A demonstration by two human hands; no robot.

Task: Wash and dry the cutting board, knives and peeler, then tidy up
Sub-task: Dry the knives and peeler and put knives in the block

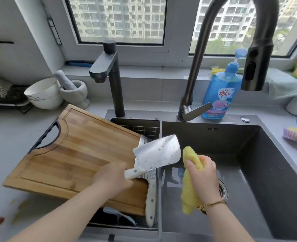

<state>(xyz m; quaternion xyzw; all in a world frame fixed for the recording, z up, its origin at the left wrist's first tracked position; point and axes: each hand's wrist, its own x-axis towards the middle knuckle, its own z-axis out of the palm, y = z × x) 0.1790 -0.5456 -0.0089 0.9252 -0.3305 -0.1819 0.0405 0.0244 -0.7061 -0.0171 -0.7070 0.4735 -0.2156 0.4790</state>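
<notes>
- Your left hand [112, 177] grips the cleaver [157, 153] by its white handle, blade raised (wet) above the cutting board [71, 154].
- Your right hand [202, 175] clutches the yellow cloth [187, 189] over the sink [266, 163], just beside the blade.

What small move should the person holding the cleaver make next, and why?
Probably bring the yellow cloth in the right hand onto the cleaver blade: the left hand holds it over the sink, droplets show, and the cloth sits just beside it.
</notes>
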